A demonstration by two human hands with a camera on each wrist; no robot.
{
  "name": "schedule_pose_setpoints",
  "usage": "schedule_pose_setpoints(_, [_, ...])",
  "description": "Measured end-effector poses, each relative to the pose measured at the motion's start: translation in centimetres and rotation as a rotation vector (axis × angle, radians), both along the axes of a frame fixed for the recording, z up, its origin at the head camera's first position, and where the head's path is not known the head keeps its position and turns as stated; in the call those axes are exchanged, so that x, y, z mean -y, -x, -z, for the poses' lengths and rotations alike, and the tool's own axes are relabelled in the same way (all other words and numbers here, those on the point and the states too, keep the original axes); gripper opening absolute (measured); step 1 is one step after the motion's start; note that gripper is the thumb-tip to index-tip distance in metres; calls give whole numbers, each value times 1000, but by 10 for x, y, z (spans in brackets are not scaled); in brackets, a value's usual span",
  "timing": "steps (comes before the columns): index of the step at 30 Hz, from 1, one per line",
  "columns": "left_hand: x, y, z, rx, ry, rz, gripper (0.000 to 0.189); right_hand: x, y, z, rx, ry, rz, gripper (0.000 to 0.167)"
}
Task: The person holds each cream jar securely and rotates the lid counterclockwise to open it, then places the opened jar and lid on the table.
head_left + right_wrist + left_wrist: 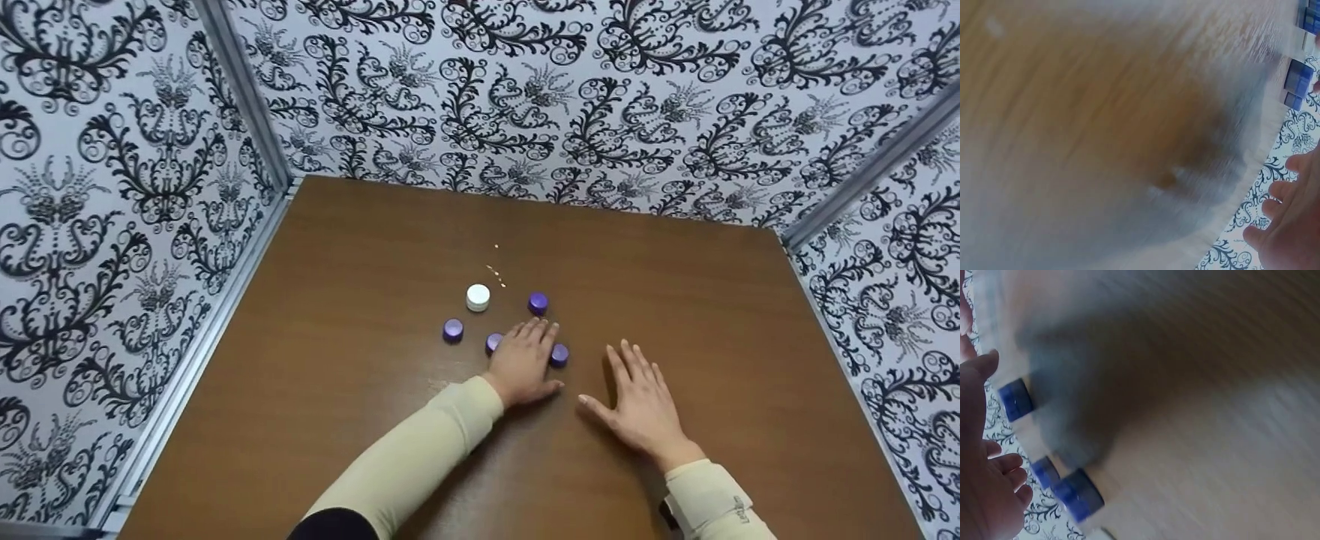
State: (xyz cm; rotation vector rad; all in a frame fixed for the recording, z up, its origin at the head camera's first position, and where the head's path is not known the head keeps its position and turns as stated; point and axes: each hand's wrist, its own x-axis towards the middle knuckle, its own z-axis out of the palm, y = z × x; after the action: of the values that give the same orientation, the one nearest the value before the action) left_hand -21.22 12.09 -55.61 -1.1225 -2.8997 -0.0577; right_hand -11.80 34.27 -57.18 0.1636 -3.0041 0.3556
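Observation:
My left hand (523, 361) reaches over the table with its fingers extended, palm down, and holds nothing. Two small round purple caps (559, 355) sit either side of it, the left one (492, 343) partly hidden by the hand. Just beyond its fingertips stands another purple cap (538, 303). Farther left are one more purple cap (453, 331) and a white cap (478, 298). My right hand (641, 409), fingers spread and thumb out, hovers to the right of the group and grips nothing. The left wrist view shows a blue-purple cap (1016, 400) near the thumb.
The brown wooden table (360, 247) meets patterned walls (525, 97) at the back and sides. Metal frame bars (251, 97) stand at the corners. Several tiny bright specks (495, 274) lie on the tabletop behind the white cap.

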Motion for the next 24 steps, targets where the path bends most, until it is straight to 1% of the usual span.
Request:
schedule_pose_setpoints(3, [-8, -1, 0, 10, -28, -33, 94, 0, -1, -1, -11, 5, -14, 100])
schedule_pose_setpoints(7, [-19, -4, -3, 14, -59, -87, 85, 0, -2, -1, -30, 11, -24, 98])
schedule_pose_setpoints(10, [-25, -6, -3, 5, -82, -123, 73, 1, -2, 0, -31, 9, -29, 98])
schedule_pose_setpoints(12, [-27, -6, 0, -1, -97, -140, 65, 2, -1, 0, -22, 4, -37, 97])
schedule_pose_setpoints(15, [-29, -5, 5, -6, -124, -149, 54, 2, 0, -1, -6, -5, -47, 96])
schedule_pose_setpoints(19, [-31, -5, 11, -7, -172, -158, 48, 3, 3, -2, 2, -13, -64, 91])
schedule_pose_setpoints(21, [-31, -4, 14, -18, -200, -164, 45, 4, 5, -3, -4, -15, -74, 86])
schedule_pose_setpoints(24, [-32, -2, 18, -32, -219, -171, 43, 5, 8, -4, -17, -19, -89, 78])
